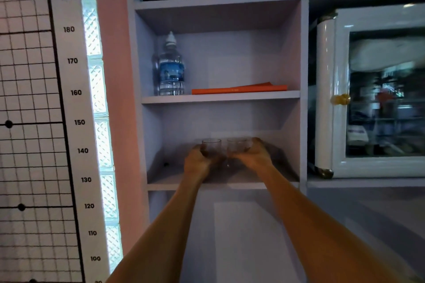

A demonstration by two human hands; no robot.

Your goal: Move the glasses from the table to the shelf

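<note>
Both my arms reach into the lower compartment of a pale shelf unit (220, 185). My left hand (199, 162) grips a small clear glass (211, 146), held upright. My right hand (253, 156) grips a second small clear glass (238, 145) right beside the first. The two glasses are nearly touching, side by side above the shelf board. Whether their bases rest on the board is hidden by my hands. The table is out of view.
The compartment above holds a water bottle (171, 69) at the left and a flat orange folder (239, 89). A white glass-door cabinet (377, 89) stands to the right. A height chart (34, 122) and glass blocks line the left wall.
</note>
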